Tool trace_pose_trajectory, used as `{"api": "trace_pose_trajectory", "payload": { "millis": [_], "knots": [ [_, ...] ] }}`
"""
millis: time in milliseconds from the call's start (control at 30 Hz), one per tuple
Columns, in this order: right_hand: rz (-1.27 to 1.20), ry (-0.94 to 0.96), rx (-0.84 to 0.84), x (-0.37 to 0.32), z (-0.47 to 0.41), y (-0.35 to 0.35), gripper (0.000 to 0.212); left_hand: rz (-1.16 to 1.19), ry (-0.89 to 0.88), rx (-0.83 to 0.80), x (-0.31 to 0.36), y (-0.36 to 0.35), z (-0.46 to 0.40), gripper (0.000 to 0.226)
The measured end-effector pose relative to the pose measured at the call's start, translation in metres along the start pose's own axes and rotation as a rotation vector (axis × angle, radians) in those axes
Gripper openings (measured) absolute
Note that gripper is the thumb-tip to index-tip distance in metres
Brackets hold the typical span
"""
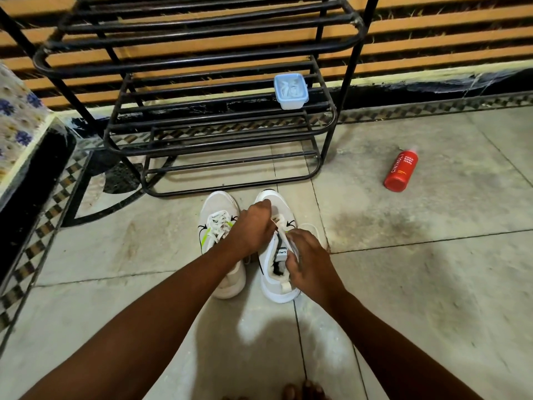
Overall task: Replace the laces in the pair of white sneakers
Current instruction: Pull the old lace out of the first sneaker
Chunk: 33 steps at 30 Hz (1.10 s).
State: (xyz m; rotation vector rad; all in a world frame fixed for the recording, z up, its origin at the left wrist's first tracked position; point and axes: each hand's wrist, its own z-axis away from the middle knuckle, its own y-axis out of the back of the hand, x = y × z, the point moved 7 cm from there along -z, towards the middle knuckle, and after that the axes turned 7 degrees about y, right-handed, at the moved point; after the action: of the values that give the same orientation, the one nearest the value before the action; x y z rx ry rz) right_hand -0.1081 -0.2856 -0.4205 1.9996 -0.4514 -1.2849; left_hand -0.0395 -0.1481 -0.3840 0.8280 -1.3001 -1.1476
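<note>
Two white sneakers side by side on the tiled floor, centre frame, toes at 12 o'clock, just short of the rack's bottom rail.

Left sneaker – fully laced, white lace crossed over the tongue, yellow-green stripe on its side. Left forearm crosses over its heel end.

Right sneaker – both hands on it. Tongue pulled up, label visible, throat open.

Left hand – fingers curled, pinching the lace near the lower eyelets, at 12 o'clock of the tongue. Right hand – fingers curled around the sneaker's collar and tongue area at its 3 o'clock side; whether it also holds lace I cannot tell. A loop of lace trails onto the floor at 3 o'clock of the shoe.

Rest:
- Black metal rack at 12 o'clock of the sneakers, against a slatted wall.
- Pale blue lidded box on a rack shelf, right end, something white inside.
- Red bottle lying on the floor at 2 o'clock, well apart from the shoes.
- Patterned cloth on a ledge at 9–10 o'clock, frame edge.
- Toes at 6 o'clock, bottom edge.
</note>
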Motion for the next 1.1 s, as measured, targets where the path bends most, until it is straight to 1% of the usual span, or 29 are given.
{"api": "trace_pose_trajectory", "payload": {
  "millis": [67,167,233,367,467,567,633,733,800,833,900,933,967,1000,1100],
  "knots": [
    [-0.011,-0.024,0.003,0.002,-0.002,-0.002,0.052,0.055,0.044,0.037,-0.004,0.006,0.000,0.013],
    [0.009,-0.023,-0.003,0.001,-0.008,-0.001,0.053,0.113,-0.003,0.009,-0.003,0.006,0.000,0.021],
    [0.043,-0.017,-0.008,0.000,-0.012,0.001,0.050,0.172,0.009,-0.007,-0.008,0.006,-0.001,0.025],
    [0.066,-0.066,0.005,0.006,-0.017,-0.001,0.041,0.258,0.035,-0.049,-0.011,0.010,-0.005,0.021],
    [0.050,-0.071,0.027,0.006,-0.013,-0.007,0.042,0.227,0.026,-0.093,-0.012,0.007,-0.005,0.022],
    [0.043,-0.098,0.077,0.005,-0.008,-0.002,0.035,0.179,0.024,-0.105,-0.017,0.004,-0.007,0.018],
    [0.063,-0.101,0.069,0.004,-0.008,-0.002,0.037,0.180,0.019,-0.103,-0.017,0.003,-0.008,0.018],
    [0.085,-0.103,0.045,0.004,-0.007,-0.009,0.048,0.143,0.004,-0.028,-0.004,0.007,-0.004,0.015],
    [0.088,-0.118,0.060,0.006,-0.004,-0.012,0.052,0.109,0.059,0.011,0.000,0.005,0.000,0.017],
    [0.085,-0.120,0.067,0.006,-0.003,-0.014,0.053,0.144,0.120,0.047,-0.005,0.004,0.001,0.016],
    [0.070,-0.115,0.074,0.005,-0.001,-0.017,0.053,0.317,0.282,0.115,-0.025,0.006,0.000,0.015],
    [0.056,-0.120,0.076,0.005,-0.001,-0.018,0.053,0.392,0.334,0.137,-0.036,0.006,-0.001,0.017],
    [0.040,-0.130,0.076,0.005,-0.001,-0.019,0.053,0.428,0.327,0.140,-0.043,0.004,-0.003,0.018],
    [0.025,-0.140,0.080,0.006,-0.001,-0.020,0.054,0.423,0.280,0.117,-0.042,0.004,-0.004,0.015],
    [-0.008,-0.164,0.086,0.008,0.000,-0.020,0.056,0.319,0.148,0.017,-0.021,0.010,-0.001,0.011]
  ]
}}
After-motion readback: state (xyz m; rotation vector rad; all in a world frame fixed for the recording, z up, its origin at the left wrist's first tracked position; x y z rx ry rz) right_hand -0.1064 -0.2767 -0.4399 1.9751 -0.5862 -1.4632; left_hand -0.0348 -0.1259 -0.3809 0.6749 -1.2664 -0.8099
